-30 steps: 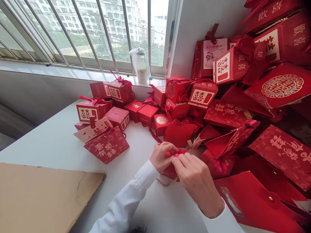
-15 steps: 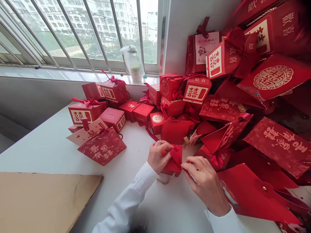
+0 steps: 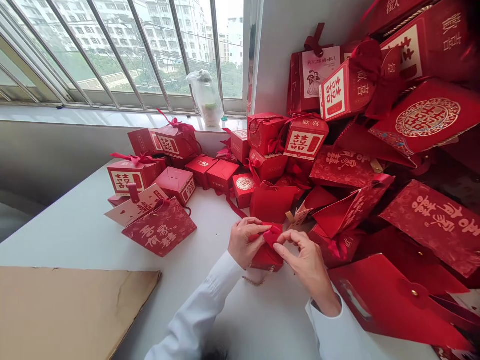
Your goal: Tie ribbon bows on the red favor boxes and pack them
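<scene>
A small red gift box (image 3: 267, 259) stands on the white table between my hands, with a twisted cord (image 3: 254, 281) lying at its near side. On top of the box is a dark pink-red ribbon (image 3: 273, 235), bunched in a loop. My left hand (image 3: 245, 242) pinches the ribbon from the left, thumb and fingers closed. From the right, my right hand (image 3: 302, 260) closes thumb and forefinger on the ribbon too. Exactly how the ribbon is looped is partly hidden by the fingers. A plain red box (image 3: 272, 202) sits just beyond.
A large heap of red bags and boxes (image 3: 431, 225) fills the right side. More red boxes (image 3: 174, 182) and a red bag (image 3: 161, 227) stand at the left. Flat cardboard (image 3: 75, 310) lies at the near left. A bagged cup (image 3: 210, 102) is on the windowsill (image 3: 123, 120).
My right hand has moved left and up from the box's right side to the ribbon on top. My left hand stays at the ribbon.
</scene>
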A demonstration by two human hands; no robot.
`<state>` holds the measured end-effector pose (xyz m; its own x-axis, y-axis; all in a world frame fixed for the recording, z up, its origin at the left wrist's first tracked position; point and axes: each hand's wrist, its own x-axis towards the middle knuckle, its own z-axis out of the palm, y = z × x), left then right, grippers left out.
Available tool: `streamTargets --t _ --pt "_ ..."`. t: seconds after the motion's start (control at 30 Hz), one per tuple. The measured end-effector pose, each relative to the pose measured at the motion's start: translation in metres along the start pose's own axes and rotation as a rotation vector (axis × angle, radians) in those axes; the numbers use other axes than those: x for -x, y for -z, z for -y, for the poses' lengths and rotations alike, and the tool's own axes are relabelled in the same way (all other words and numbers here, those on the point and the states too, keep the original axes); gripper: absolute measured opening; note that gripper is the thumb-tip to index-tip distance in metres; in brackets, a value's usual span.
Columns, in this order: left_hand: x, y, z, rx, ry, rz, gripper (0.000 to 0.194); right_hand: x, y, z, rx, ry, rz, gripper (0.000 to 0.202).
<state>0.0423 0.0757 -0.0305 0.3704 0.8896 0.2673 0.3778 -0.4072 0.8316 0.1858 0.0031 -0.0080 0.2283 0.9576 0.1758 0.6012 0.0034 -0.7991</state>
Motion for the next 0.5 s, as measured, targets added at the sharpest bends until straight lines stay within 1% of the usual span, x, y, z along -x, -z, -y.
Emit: streamTargets --t 0.13,0.27,0.37,0.43,0.5 --pt "0.001 0.001 0.0 0.127 -0.008 0.011 0.019 -0.001 0.001 0.003 -0.094 -0.054 0.039 0.01" --pt "0.001 0.006 -0.004 0.182 -0.027 0.091 0.02 -0.004 -0.003 0.006 0.015 -0.059 -0.013 0.014" --pt "0.0 0.012 -0.004 0.182 -0.054 0.144 0.031 -0.006 -0.003 0.007 0.051 -0.059 -0.034 0.012" --pt "-0.001 0.016 -0.003 0.188 -0.079 0.175 0.042 -0.008 -0.003 0.007 0.037 -0.068 -0.027 0.012" --pt "-0.001 0.019 -0.001 0.186 -0.091 0.2 0.047 -0.009 -0.003 0.007 0.016 -0.07 -0.013 0.014"
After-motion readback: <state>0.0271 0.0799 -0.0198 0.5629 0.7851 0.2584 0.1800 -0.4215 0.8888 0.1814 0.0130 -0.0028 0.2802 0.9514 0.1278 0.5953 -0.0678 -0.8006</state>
